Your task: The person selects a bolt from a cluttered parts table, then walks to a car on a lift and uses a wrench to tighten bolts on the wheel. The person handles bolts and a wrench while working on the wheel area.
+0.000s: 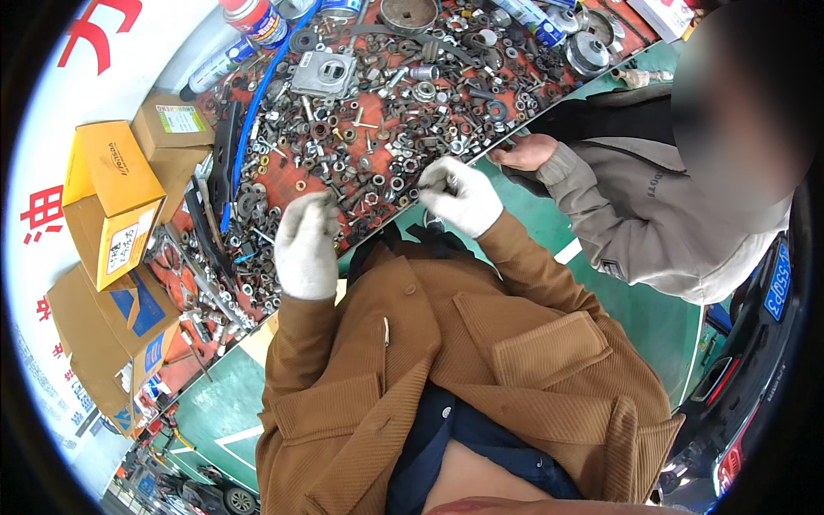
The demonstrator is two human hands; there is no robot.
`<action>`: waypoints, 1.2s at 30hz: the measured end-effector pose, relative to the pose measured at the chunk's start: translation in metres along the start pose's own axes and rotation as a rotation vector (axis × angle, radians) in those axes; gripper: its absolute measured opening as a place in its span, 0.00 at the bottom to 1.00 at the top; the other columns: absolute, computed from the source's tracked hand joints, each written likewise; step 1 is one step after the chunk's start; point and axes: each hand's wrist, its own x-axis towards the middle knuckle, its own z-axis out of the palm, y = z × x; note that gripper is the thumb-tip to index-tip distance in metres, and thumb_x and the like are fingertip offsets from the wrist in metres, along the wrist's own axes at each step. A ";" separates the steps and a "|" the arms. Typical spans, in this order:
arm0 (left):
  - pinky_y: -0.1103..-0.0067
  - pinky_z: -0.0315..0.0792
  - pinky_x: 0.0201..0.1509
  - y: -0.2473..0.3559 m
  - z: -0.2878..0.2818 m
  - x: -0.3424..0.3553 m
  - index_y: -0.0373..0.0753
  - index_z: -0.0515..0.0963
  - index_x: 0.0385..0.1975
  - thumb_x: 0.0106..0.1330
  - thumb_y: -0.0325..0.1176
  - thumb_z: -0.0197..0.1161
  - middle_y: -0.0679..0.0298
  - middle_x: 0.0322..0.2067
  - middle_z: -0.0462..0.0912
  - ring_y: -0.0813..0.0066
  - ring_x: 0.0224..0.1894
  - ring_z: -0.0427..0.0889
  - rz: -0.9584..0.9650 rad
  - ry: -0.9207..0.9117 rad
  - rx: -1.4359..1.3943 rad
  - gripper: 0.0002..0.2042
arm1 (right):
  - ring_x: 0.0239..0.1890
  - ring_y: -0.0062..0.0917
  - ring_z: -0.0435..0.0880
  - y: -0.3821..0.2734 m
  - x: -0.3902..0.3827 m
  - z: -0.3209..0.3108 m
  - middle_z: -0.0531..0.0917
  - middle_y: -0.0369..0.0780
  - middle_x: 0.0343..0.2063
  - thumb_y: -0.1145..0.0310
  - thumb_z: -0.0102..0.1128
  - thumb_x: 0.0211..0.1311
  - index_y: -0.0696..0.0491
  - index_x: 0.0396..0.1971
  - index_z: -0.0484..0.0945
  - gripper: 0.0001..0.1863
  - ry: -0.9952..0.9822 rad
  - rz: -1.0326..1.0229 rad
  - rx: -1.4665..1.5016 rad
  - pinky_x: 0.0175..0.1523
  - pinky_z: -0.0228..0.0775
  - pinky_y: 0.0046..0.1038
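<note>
My left hand [306, 249] wears a white glove and is held over the front edge of a red bench top [279, 182]. Its fingers are curled together, and whatever lies inside them is hidden. In a white glove as well, my right hand [461, 199] is closed at the same edge, farther right. A small dark bit shows at its fingertips, too small to name. Loose nuts, bolts and washers [369, 159] are spread across the bench just beyond both hands. A grey metal housing [324, 74] lies among them.
Blue tubing [246, 129] and dark strips [225, 150] run along the left. Cardboard boxes [116, 163] stand by the wall. Spray cans [251, 19] and a round metal cup [408, 12] sit at the back. A person in a grey jacket [635, 193] works close on my right.
</note>
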 end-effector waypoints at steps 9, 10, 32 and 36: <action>0.76 0.82 0.50 -0.037 0.145 0.009 0.35 0.88 0.45 0.69 0.24 0.71 0.57 0.43 0.90 0.71 0.45 0.90 0.478 -0.381 0.481 0.07 | 0.46 0.32 0.91 0.063 -0.052 -0.004 0.91 0.46 0.43 0.60 0.77 0.61 0.57 0.53 0.84 0.24 -0.035 0.025 -0.375 0.53 0.82 0.36; 0.76 0.82 0.49 -0.044 0.151 0.007 0.35 0.87 0.45 0.69 0.25 0.72 0.58 0.42 0.91 0.70 0.43 0.91 0.390 -0.385 0.458 0.08 | 0.48 0.32 0.91 0.068 -0.057 -0.006 0.91 0.48 0.45 0.59 0.76 0.62 0.58 0.55 0.84 0.25 -0.050 0.044 -0.434 0.55 0.82 0.36; 0.59 0.78 0.46 -0.105 0.215 0.010 0.37 0.85 0.34 0.67 0.33 0.66 0.55 0.33 0.85 0.49 0.40 0.85 0.511 -0.463 0.653 0.07 | 0.51 0.32 0.90 0.084 -0.117 -0.060 0.92 0.47 0.48 0.57 0.74 0.65 0.59 0.57 0.84 0.26 0.081 0.277 -0.245 0.58 0.80 0.35; 0.59 0.77 0.46 -0.123 0.218 0.004 0.39 0.86 0.35 0.67 0.35 0.67 0.54 0.33 0.84 0.50 0.39 0.84 0.666 -0.509 0.768 0.07 | 0.50 0.32 0.90 0.091 -0.120 -0.068 0.91 0.47 0.49 0.58 0.75 0.64 0.57 0.57 0.84 0.26 0.078 0.198 -0.343 0.57 0.81 0.35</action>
